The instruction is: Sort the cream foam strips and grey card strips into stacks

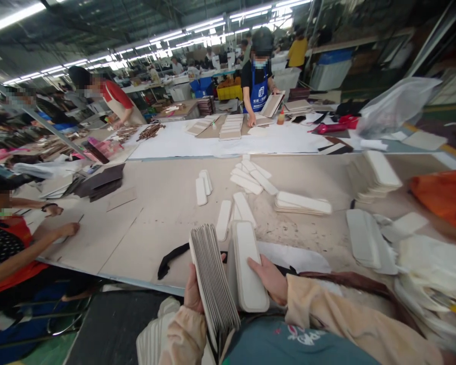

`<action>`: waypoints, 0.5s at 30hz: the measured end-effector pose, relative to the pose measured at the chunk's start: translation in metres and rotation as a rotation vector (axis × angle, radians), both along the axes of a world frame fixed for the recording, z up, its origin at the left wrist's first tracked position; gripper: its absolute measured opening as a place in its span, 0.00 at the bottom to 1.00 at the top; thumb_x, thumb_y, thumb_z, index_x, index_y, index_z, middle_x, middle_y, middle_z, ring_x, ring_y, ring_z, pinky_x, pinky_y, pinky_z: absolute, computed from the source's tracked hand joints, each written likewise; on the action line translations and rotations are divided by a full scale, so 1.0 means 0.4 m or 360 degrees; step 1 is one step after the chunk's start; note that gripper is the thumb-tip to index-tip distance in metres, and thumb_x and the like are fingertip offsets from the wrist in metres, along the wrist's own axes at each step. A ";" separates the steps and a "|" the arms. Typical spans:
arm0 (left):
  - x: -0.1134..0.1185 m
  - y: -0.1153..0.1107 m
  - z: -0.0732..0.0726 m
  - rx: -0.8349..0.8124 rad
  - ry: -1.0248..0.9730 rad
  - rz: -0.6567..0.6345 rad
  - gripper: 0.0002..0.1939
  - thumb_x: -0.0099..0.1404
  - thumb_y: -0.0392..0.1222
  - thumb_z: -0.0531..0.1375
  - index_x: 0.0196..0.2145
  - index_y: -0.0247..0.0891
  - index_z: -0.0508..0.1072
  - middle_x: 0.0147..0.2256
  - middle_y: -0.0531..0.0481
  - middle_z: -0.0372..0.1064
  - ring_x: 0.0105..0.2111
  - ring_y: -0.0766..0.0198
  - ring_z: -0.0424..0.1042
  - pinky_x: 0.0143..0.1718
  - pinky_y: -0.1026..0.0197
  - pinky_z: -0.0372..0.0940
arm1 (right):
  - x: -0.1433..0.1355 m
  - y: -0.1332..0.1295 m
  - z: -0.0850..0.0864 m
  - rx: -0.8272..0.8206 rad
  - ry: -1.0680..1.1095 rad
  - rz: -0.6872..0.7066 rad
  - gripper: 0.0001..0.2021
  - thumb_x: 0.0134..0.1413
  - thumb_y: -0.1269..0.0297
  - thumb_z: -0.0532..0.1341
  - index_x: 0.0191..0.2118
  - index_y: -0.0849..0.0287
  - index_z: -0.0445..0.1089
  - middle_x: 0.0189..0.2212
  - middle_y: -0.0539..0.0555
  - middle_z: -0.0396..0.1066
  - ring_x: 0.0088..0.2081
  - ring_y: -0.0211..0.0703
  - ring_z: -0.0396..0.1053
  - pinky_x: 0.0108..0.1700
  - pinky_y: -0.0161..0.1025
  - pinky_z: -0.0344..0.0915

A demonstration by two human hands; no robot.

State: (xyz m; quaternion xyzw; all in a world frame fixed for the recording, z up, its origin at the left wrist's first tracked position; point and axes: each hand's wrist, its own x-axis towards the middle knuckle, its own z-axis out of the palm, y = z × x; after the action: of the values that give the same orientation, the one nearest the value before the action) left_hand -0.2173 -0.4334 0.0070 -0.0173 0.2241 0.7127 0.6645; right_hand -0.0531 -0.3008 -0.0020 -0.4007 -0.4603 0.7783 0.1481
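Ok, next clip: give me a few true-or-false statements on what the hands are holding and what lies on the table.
1. The left hand holds a fanned stack of grey boards. True.
2. The right hand is empty. False: it holds a white padded panel.
3. White padded pieces lie loose on the table. True.
4. A black strap hangs from the ceiling. False: it lies on the table.
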 end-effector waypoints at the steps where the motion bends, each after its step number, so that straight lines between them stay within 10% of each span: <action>1: -0.002 0.002 -0.003 0.0001 -0.0015 -0.0024 0.42 0.66 0.65 0.37 0.59 0.24 0.61 0.39 0.41 0.75 0.37 0.59 0.75 0.40 0.60 0.69 | -0.001 -0.001 -0.009 0.0032 -0.0035 -0.0004 0.24 0.52 0.47 0.59 0.49 0.60 0.63 0.44 0.59 0.74 0.43 0.49 0.72 0.43 0.46 0.70; 15: -0.034 -0.010 -0.027 0.0106 -0.0101 -0.0181 0.41 0.65 0.62 0.45 0.61 0.21 0.55 0.44 0.34 0.73 0.42 0.57 0.74 0.46 0.57 0.68 | 0.016 0.020 0.030 0.0806 -0.0563 0.0579 0.24 0.45 0.67 0.62 0.52 0.57 0.66 0.44 0.56 0.75 0.45 0.54 0.71 0.47 0.47 0.66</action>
State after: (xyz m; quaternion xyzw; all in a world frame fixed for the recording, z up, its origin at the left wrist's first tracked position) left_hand -0.2311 -0.4375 -0.0037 -0.0049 0.1798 0.6800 0.7108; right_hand -0.0467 -0.2929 0.0101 -0.3913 -0.7209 0.5717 0.0199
